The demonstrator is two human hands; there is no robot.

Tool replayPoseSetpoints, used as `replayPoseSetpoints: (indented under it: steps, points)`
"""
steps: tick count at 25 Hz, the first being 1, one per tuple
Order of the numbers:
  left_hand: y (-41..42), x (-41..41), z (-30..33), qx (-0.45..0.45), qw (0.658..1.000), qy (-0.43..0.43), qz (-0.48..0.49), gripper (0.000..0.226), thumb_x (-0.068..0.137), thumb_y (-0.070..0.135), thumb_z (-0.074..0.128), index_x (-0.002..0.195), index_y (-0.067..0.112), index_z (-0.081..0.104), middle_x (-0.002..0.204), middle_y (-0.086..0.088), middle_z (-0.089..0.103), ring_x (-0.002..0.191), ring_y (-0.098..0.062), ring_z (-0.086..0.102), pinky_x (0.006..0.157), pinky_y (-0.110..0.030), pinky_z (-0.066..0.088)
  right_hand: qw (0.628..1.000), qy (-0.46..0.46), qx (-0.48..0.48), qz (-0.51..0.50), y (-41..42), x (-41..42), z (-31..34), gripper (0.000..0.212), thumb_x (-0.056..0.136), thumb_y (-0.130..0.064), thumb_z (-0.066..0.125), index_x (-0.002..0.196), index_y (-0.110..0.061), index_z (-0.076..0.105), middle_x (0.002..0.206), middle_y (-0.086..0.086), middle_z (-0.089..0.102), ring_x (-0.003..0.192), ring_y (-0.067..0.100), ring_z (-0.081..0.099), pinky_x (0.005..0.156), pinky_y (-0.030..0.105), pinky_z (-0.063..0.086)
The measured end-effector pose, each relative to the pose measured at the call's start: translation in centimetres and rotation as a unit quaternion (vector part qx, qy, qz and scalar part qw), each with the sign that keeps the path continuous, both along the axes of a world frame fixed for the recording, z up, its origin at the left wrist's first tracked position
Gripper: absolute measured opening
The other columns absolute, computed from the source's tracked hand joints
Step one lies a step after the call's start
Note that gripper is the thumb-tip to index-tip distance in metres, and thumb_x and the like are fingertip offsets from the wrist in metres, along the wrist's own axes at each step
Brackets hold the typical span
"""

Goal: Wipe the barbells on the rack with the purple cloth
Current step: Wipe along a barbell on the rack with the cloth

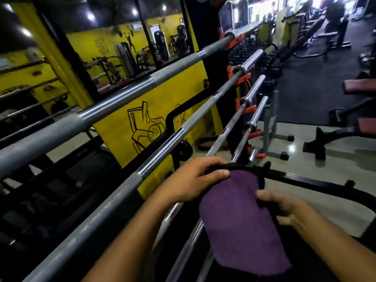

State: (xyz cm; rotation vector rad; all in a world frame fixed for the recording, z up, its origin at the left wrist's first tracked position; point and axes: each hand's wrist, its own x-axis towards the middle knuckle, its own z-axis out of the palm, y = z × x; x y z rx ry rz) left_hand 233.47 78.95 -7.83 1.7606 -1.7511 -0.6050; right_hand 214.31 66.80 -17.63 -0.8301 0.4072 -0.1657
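Note:
Several steel barbells lie tiered on a rack, running from lower left to upper right: a thick top barbell (114, 107), a second barbell (162, 142) below it, and lower bars (234, 125). A purple cloth (240, 222) hangs over a curved black bar (289, 178) in the lower middle. My left hand (193, 180) grips the black bar at the cloth's top edge, thumb on the cloth. My right hand (284, 208) holds the cloth's right side, fingers curled behind it.
Orange rack hooks (246, 109) carry the bar ends at the upright. A yellow wall panel (154, 110) and mirror stand behind the rack. Benches (358, 127) sit on the floor at right, with a small stand (272, 131) near the rack.

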Motion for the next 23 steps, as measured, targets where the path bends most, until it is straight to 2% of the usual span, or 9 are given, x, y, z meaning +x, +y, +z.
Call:
replayPoseSetpoints:
  steps: [1,2,6,9,11,13,17,20,23]
  points:
    - [-1.3,0.2,0.9,-0.013,0.999,-0.029,-0.009,0.016,0.1,0.037,0.058,0.105,0.025,0.067,0.098,0.008,0.07,0.095,-0.008,0.066,0.086,-0.041,0.055,1.0,-0.003,0.002,0.022,0.4,0.9,1.0,0.072,0.025,-0.02,0.104,0.089,0.001,0.08,0.085,0.02,0.076,0.071,0.026,0.075,0.063,0.038,0.061]
    - [-2.4,0.7,1.7,-0.033,0.997,-0.068,-0.009,0.016,0.1,0.037,0.059,0.107,0.026,0.068,0.1,0.011,0.07,0.096,-0.003,0.065,0.087,-0.037,0.054,0.999,-0.021,0.004,0.036,0.8,1.8,1.6,0.077,0.023,-0.023,0.104,0.093,0.001,0.08,0.095,0.022,0.075,0.079,0.03,0.075,0.068,0.039,0.062]
    - [-5.3,3.9,4.6,-0.11,0.941,-0.315,0.057,0.036,0.102,0.043,0.05,0.135,0.03,0.057,0.132,0.013,0.059,0.12,-0.005,0.052,0.099,-0.034,0.047,0.992,-0.051,0.067,-0.097,-0.4,5.2,1.2,0.049,0.077,-0.036,0.071,0.114,-0.004,0.075,0.123,0.021,0.069,0.105,0.036,0.069,0.098,0.046,0.05]
    - [-5.2,7.5,5.4,0.004,0.916,-0.396,0.068,0.06,0.105,0.04,0.042,0.159,0.022,0.021,0.165,0.003,0.02,0.148,-0.014,0.022,0.117,-0.028,0.024,0.967,-0.074,0.152,-0.192,-2.5,6.9,0.3,0.05,0.088,-0.04,0.056,0.123,-0.007,0.071,0.121,0.018,0.071,0.114,0.037,0.065,0.109,0.048,0.042]
    - [-3.8,9.7,4.5,0.103,0.905,-0.41,0.044,0.068,0.106,0.041,0.037,0.159,0.025,-0.003,0.166,0.007,-0.012,0.153,-0.01,-0.006,0.124,-0.029,0.008,0.945,-0.074,0.174,-0.267,-4.6,8.9,0.4,0.048,0.086,-0.043,0.056,0.119,-0.01,0.071,0.109,0.014,0.075,0.101,0.033,0.069,0.097,0.042,0.049]
    - [-2.3,11.0,3.0,0.145,0.909,-0.389,0.031,0.07,0.107,0.04,0.035,0.156,0.03,-0.013,0.16,0.013,-0.028,0.148,-0.003,-0.021,0.126,-0.032,0.004,0.925,-0.075,0.188,-0.322,-7.1,12.0,1.4,0.042,0.087,-0.045,0.053,0.109,-0.014,0.071,0.094,0.01,0.076,0.087,0.028,0.069,0.078,0.034,0.051]
    - [-1.3,11.8,1.2,0.08,0.931,-0.353,0.045,0.063,0.107,0.021,0.034,0.159,0.026,-0.001,0.162,0.017,-0.022,0.146,0.005,-0.022,0.125,-0.027,0.002,0.888,-0.113,0.224,-0.384,-12.0,20.1,5.5,0.033,0.088,-0.046,0.049,0.09,-0.019,0.068,0.081,0.003,0.069,0.083,0.024,0.064,0.069,0.029,0.048]
    - [-1.4,11.6,1.2,0.064,0.939,-0.335,0.054,0.066,0.105,0.008,0.038,0.159,0.027,0.005,0.163,0.018,-0.015,0.146,0.008,-0.018,0.125,-0.025,0.004,0.879,-0.087,0.201,-0.424,-15.5,24.7,8.3,0.038,0.092,-0.047,0.048,0.076,-0.016,0.063,0.051,0.001,0.065,0.071,0.024,0.06,0.061,0.025,0.046]
    - [-1.4,11.2,1.9,0.072,0.947,-0.311,0.047,0.068,0.103,0.003,0.039,0.159,0.026,0.008,0.16,0.02,-0.015,0.139,0.015,-0.021,0.116,-0.007,-0.006,0.862,-0.094,0.186,-0.462,-17.9,27.7,8.1,0.037,0.096,-0.04,0.044,0.076,-0.015,0.062,0.044,-0.001,0.062,0.072,0.025,0.06,0.045,0.018,0.043]
